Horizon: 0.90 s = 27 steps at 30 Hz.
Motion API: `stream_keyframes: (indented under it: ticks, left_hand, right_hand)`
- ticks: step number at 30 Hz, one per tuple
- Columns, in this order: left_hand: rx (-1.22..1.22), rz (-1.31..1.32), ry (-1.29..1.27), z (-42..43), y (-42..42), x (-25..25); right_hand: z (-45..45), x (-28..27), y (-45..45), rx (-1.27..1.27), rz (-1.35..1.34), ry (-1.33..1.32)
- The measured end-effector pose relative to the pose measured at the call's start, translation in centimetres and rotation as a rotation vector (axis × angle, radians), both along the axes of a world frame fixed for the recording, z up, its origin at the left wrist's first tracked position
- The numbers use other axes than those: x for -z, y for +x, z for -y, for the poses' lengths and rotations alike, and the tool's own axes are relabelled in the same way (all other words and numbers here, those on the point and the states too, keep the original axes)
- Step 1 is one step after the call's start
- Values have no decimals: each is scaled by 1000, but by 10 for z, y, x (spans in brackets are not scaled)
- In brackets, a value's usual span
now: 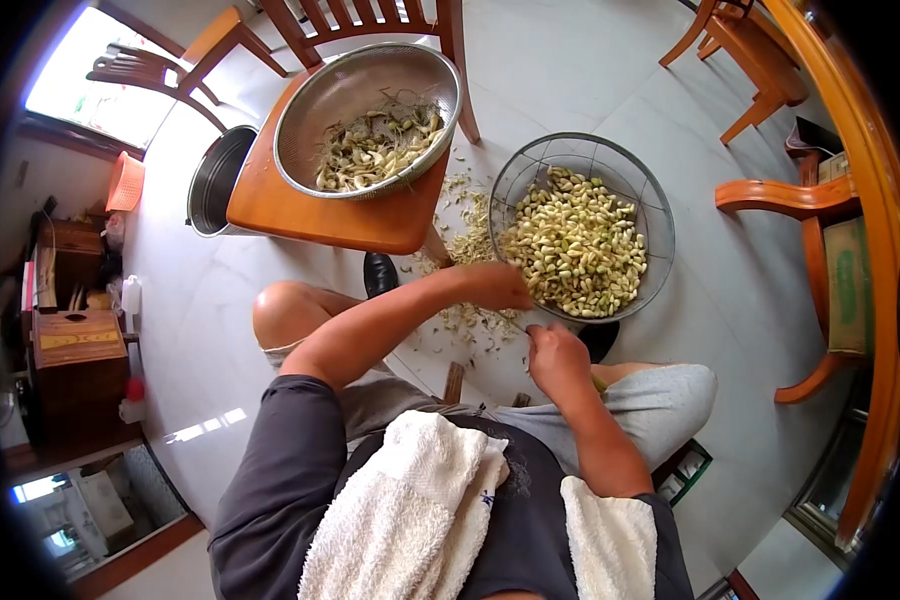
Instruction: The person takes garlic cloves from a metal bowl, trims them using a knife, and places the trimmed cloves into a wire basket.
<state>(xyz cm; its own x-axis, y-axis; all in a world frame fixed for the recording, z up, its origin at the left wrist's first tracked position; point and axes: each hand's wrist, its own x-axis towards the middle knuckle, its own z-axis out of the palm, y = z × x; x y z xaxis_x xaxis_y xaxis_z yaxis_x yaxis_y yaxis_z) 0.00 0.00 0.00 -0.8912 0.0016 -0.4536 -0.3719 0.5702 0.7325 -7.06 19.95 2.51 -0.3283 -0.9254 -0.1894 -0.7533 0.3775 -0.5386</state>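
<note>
My left hand [500, 287] is closed with curled fingers at the near-left edge of a wire basket [667, 200] on the floor. That basket holds a heap of small, pale yellow-green bulbs [575, 245]. Just below it my right hand [558, 358] is also closed, its fingertips pinched close to the left hand's. A thin pale bit shows between the two hands, too small to name. What either hand holds is mostly hidden. Ahead, a perforated metal colander [295, 150] contains bulbs with stringy roots and stems [380, 145].
The colander rests on a wooden chair seat [360, 218]. Peelings [470, 235] litter the floor beside the basket. Left of the chair stands a dark metal pot [215, 185]. A wooden table edge [875, 200] lies to the right. A white towel [400, 510] hangs over my chest.
</note>
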Motion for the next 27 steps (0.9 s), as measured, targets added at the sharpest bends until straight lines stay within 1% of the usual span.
stream_keyframes:
  ticks: [2, 3, 5, 8, 9, 11, 13, 15, 17, 19, 21, 24, 25, 27]
  left_hand:
    - [77, 205, -97, 3, 17, 3]
    - [134, 277, -222, 32, 35, 12]
    - [244, 326, -388, 50, 35, 47]
    - [222, 430, -660, 49, 27, 34]
    - [131, 378, -626, 44, 27, 17]
    - [-47, 269, -552, 25, 25, -40]
    - [-129, 24, -278, 24, 27, -100]
    - [-349, -200, -205, 44, 31, -142]
    - [-639, -246, -491, 78, 27, -175]
    - [-685, -369, -648, 152, 28, -165]
    - [-551, -388, -909, 224, 35, -130]
    - [-524, 29, -877, 266, 39, -107]
    - [-536, 51, -927, 270, 41, -98]
    - [-511, 144, -944, 279, 40, -84]
  right_hand:
    - [-4, -1, 4, -8, -13, -5]
    - [13, 5, 15, -7, 14, -45]
    - [6, 1, 6, -12, -22, -39]
    - [4, -7, -2, -7, 14, 18]
    - [4, -5, -2, -25, 10, 57]
    - [3, 0, -5, -62, 3, 142]
    - [-1, 9, -8, -148, 34, 214]
    - [-2, 10, -8, -203, 67, 250]
    - [-2, 9, -7, -223, 96, 248]
    - [0, 12, -6, -246, 105, 296]
    - [3, 10, -7, -267, 121, 347]
    - [4, 11, -7, -281, 134, 350]
    - [5, 10, -8, -277, 134, 358]
    - [5, 10, -8, -278, 135, 369]
